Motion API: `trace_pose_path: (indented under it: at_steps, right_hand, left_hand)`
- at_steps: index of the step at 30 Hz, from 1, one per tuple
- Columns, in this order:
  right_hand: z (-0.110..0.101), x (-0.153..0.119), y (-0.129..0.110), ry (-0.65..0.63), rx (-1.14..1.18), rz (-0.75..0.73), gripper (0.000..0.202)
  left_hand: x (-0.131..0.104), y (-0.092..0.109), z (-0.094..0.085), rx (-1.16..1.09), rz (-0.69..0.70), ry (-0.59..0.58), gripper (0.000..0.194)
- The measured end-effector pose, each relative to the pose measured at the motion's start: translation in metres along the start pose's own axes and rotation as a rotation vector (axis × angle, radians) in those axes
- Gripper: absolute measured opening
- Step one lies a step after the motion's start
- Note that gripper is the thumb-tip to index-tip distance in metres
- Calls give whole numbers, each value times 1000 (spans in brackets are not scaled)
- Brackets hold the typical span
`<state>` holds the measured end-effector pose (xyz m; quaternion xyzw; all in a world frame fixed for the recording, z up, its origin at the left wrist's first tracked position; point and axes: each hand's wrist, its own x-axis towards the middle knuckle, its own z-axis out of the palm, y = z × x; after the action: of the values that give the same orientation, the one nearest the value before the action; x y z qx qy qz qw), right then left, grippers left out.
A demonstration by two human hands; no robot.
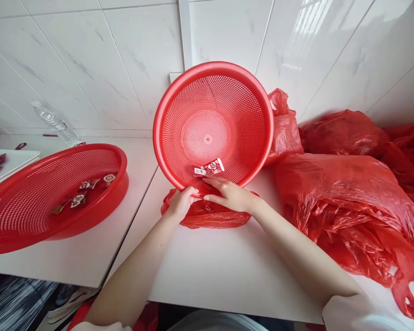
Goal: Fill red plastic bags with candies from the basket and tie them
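Note:
A red perforated plastic basket [214, 133] is tilted toward me in the middle, its opening facing me. Two small red-and-white printed packets [212, 167] lie at its lower inner side. My left hand [183, 202] is closed at the basket's lower rim, its thumb on the edge; the bag's edge may be in the same grip. My right hand [232, 195] reaches over the rim with fingers stretched out, the fingertips just below the packets. Under the rim spreads a red plastic bag [215, 220], and a small printed packet shows inside it.
On the left stands another red basket [119, 170] with several packets [79, 198]. Behind it a clear plastic bottle [57, 123] leans by the tiled wall, near a white tray [12, 161]. Red plastic bags [348, 193] are heaped on the right. A seam divides the white tables.

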<state>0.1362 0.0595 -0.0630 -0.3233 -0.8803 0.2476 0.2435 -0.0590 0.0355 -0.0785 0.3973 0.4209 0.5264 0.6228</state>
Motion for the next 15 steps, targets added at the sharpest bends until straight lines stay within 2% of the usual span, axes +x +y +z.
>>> trace_pose_path:
  at_steps: [2, 4, 6, 8, 10, 12, 15]
  right_hand:
    - [-2, 1, -3, 41, 106, -22, 50]
    - [-4, 4, -7, 141, 295, 60, 42]
    - [-6, 6, -10, 195, 607, 173, 40]
    - [-8, 8, -12, 183, 948, 242, 39]
    - [-11, 9, -13, 192, 1183, 292, 36]
    - [-13, 9, -13, 232, 1280, 336, 33]
    - [-15, 8, -13, 238, 1268, 343, 33]
  left_hand:
    - [2, 2, -2, -35, 9, 0, 4]
    - [4, 6, -4, -65, 29, 4, 11]
    - [5, 10, -4, -83, 49, 23, 15]
    - [5, 12, -4, -99, 64, 40, 17]
    - [4, 13, -4, -113, 67, 41, 16]
    - [4, 13, -5, -124, 62, 37, 14]
    - [6, 11, -7, -140, 46, 46, 10]
